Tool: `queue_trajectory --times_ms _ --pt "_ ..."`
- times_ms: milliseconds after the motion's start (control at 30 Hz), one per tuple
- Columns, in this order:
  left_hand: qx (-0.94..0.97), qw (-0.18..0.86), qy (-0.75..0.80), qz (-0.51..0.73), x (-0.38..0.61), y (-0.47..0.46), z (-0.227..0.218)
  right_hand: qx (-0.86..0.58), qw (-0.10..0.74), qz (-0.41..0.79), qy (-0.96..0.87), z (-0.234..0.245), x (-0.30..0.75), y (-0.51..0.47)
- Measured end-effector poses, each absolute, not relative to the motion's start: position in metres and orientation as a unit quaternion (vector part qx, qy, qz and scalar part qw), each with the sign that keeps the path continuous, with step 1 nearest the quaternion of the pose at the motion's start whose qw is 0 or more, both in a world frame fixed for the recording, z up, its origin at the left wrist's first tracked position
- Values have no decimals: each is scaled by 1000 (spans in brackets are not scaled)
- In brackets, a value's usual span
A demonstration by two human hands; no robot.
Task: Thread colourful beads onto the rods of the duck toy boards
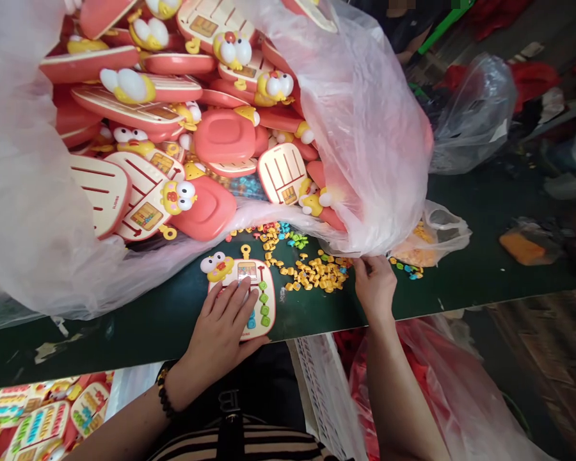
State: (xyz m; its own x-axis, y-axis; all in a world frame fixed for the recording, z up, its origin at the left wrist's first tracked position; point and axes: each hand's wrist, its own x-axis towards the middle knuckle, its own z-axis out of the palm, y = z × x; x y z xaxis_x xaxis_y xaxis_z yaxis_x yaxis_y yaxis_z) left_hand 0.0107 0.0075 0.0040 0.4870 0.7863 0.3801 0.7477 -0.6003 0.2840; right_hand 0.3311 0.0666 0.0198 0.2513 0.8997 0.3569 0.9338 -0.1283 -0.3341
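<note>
While the left hand (221, 326) lies flat and spread on a toy board (265, 289) with a yellow duck face, pressing it to the green counter (125, 320) at its near edge, the right hand (375, 285) sits with fingers curled just beside a heap of small yellow pieces (317, 272). Whether those fingers pinch a piece or the plastic bag's hem, I cannot tell. Behind both hands, the large clear bag (365, 128) spills over with more pink and cream boards. A smaller bag (436, 237) of pieces lies to the right.
</note>
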Motion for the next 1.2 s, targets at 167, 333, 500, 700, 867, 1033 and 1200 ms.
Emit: queue_trajectory --times_ms 167,333,500,700,867,1033,1200 --pt "863 40 444 238 11 8 6 -757 266 -111 -586 20 350 48" --pt "861 43 446 240 11 7 6 -742 224 -120 -621 6 349 16" --pt "867 34 437 240 11 8 7 -771 326 -23 -547 7 350 -5" --pt "866 21 434 249 11 7 6 -773 318 93 -542 18 361 3" --pt "866 26 436 243 10 6 6 -768 280 82 -570 19 359 12" --pt "866 24 436 244 10 6 7 -749 258 61 -608 23 356 12" --pt "866 31 428 258 10 7 7 -742 399 150 -517 33 321 2"
